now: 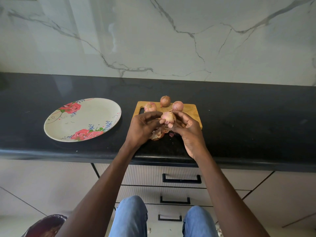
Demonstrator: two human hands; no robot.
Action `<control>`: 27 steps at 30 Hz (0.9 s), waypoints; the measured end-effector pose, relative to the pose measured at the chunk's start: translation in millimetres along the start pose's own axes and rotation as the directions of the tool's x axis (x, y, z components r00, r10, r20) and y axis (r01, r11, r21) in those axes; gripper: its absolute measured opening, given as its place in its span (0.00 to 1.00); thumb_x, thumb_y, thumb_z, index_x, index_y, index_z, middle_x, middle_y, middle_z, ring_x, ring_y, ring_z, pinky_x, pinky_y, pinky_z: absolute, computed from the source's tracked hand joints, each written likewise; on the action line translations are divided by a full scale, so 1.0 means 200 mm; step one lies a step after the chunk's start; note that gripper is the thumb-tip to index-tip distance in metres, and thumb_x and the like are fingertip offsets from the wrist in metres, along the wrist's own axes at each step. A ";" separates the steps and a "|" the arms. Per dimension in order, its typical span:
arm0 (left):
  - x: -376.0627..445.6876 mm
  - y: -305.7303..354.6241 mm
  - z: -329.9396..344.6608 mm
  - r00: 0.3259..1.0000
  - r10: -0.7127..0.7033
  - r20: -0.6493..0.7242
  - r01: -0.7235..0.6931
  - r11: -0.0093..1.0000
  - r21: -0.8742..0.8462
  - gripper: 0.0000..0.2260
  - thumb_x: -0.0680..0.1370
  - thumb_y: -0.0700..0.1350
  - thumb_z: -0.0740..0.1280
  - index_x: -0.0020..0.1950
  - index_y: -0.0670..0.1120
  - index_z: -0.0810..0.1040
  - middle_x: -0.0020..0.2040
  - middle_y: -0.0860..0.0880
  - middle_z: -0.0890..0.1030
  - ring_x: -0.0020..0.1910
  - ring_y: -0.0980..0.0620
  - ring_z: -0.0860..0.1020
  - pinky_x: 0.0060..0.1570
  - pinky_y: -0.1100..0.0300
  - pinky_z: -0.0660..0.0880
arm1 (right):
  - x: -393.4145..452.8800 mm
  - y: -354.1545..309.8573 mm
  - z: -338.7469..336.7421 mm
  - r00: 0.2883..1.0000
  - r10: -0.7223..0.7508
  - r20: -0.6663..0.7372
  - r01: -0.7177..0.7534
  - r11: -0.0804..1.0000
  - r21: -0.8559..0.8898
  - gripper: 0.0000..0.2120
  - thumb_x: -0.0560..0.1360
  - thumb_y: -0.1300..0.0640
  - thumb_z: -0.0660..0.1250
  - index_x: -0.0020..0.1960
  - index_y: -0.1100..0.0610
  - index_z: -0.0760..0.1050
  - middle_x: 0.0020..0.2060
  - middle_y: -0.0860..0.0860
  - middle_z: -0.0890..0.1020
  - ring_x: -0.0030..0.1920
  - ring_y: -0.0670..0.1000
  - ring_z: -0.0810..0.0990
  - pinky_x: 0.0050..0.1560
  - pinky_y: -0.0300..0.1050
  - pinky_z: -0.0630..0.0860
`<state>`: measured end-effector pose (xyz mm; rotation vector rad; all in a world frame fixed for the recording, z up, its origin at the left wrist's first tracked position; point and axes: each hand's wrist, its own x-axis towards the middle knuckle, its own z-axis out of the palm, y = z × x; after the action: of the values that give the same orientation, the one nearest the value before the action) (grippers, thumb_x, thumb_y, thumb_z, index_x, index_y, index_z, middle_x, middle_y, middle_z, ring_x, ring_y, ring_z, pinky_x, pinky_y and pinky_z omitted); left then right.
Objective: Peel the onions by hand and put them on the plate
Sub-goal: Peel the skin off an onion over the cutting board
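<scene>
A pale pink onion (168,117) is held above a wooden cutting board (191,110). My left hand (144,127) grips it from the left, and my right hand (185,129) holds it from the right with fingers curled round it. Three unpeeled onions sit at the back of the board: one at the left (150,106), one at the far edge (165,101), one at the right (177,105). Loose onion skins (158,134) lie below my hands. A floral plate (82,119) with nothing on it rests on the counter to the left.
The black countertop (248,127) runs left to right in front of a marble-patterned wall. Its front edge overhangs drawers with black handles (181,181). My knees in blue jeans (130,218) are below.
</scene>
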<state>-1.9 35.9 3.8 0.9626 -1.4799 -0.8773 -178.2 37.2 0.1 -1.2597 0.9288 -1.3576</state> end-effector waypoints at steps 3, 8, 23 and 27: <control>0.00 0.00 0.00 1.000 0.006 0.002 -0.006 1.000 0.016 0.11 0.77 0.42 0.73 0.59 0.43 0.83 0.51 0.47 0.87 0.50 0.48 0.85 0.51 0.54 0.82 | -0.01 -0.01 0.01 1.000 0.007 0.015 -0.007 1.000 0.011 0.20 0.74 0.67 0.73 0.62 0.49 0.78 0.59 0.48 0.84 0.59 0.48 0.83 0.52 0.44 0.82; 0.01 -0.01 0.00 0.999 0.006 -0.032 -0.003 0.996 0.088 0.07 0.77 0.42 0.73 0.54 0.45 0.86 0.46 0.49 0.87 0.45 0.49 0.85 0.46 0.58 0.81 | 0.00 -0.01 0.01 1.000 0.015 0.001 -0.015 1.000 0.010 0.19 0.76 0.69 0.70 0.64 0.54 0.76 0.62 0.53 0.82 0.59 0.46 0.83 0.48 0.39 0.80; 0.02 -0.04 -0.02 0.999 0.047 -0.028 -0.042 0.990 0.134 0.07 0.79 0.36 0.70 0.55 0.41 0.85 0.46 0.46 0.86 0.45 0.47 0.85 0.47 0.55 0.81 | 0.00 0.00 0.01 0.999 0.030 0.036 -0.030 1.000 -0.006 0.22 0.76 0.69 0.70 0.65 0.51 0.77 0.62 0.50 0.82 0.60 0.46 0.82 0.52 0.42 0.81; 0.02 -0.04 -0.01 0.992 0.117 -0.047 -0.110 0.984 0.138 0.11 0.76 0.46 0.72 0.56 0.43 0.85 0.51 0.47 0.85 0.49 0.48 0.84 0.49 0.52 0.81 | 0.01 0.00 0.01 0.998 0.041 0.036 -0.041 0.999 -0.012 0.22 0.76 0.69 0.70 0.65 0.49 0.76 0.61 0.49 0.83 0.58 0.47 0.83 0.55 0.47 0.80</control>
<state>1.3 29.8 -1.4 0.9831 -1.5466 -0.6697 -176.2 36.1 0.0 -1.2632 0.9330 -1.2949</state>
